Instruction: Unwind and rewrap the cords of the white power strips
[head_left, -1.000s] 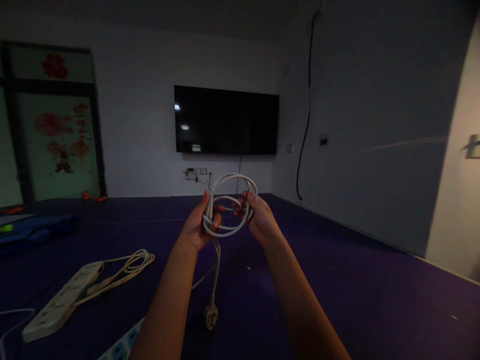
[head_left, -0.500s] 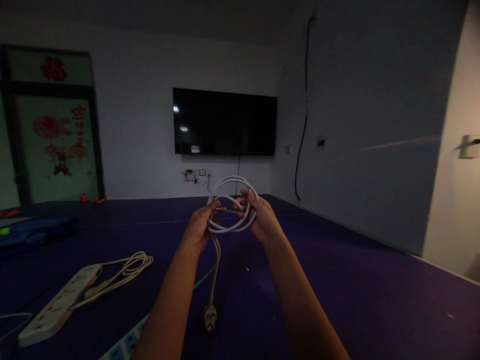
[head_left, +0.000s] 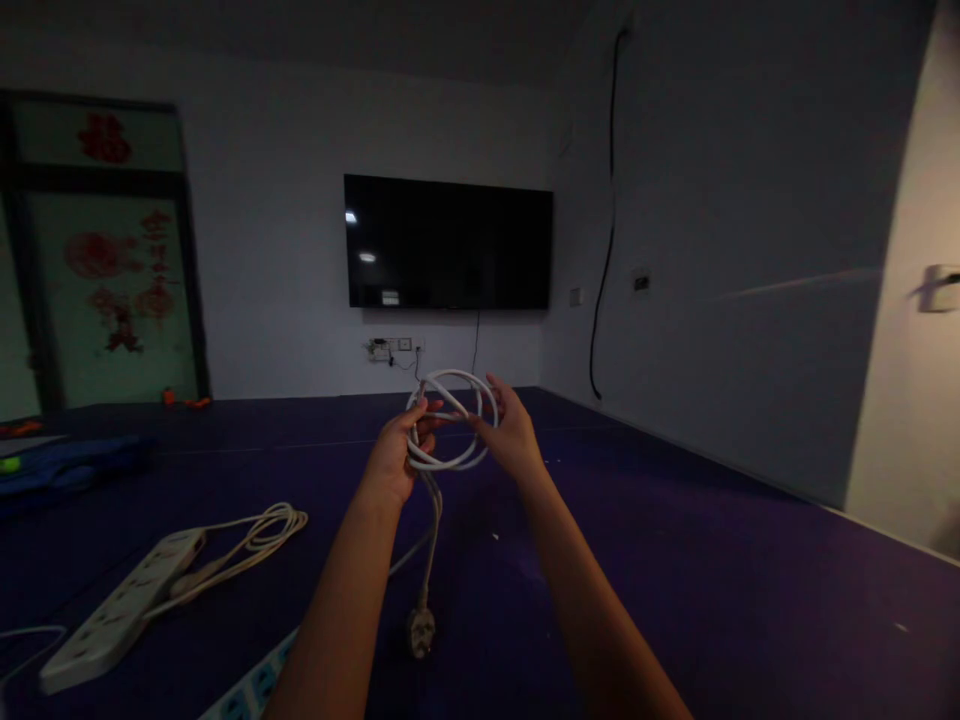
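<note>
A white power cord (head_left: 450,464), wound into a coil of a few loops, hangs in the air in front of me. My left hand (head_left: 395,450) is closed on the coil's left side, its thumb in front and fingers behind. At the right side, my right hand (head_left: 512,430) grips the cord with its thumb across the loops, while the index finger sticks up and apart. Below my left hand the cord's tail dangles, ending in a plug (head_left: 421,632). A power strip with blue sockets (head_left: 259,680) lies low, partly hidden by my left forearm.
On the purple surface (head_left: 675,580) at left lies a white power strip (head_left: 124,610) with its cord looped (head_left: 262,535). Blue cloth (head_left: 82,465) and orange items (head_left: 184,399) sit farther back. A television (head_left: 450,245) hangs on the far wall; a black cable (head_left: 606,260) runs down the right wall.
The coil has dropped slightly and shifted left, looking narrower. My right hand has moved a little left, with its thumb now across the loops and its index finger lifted.
</note>
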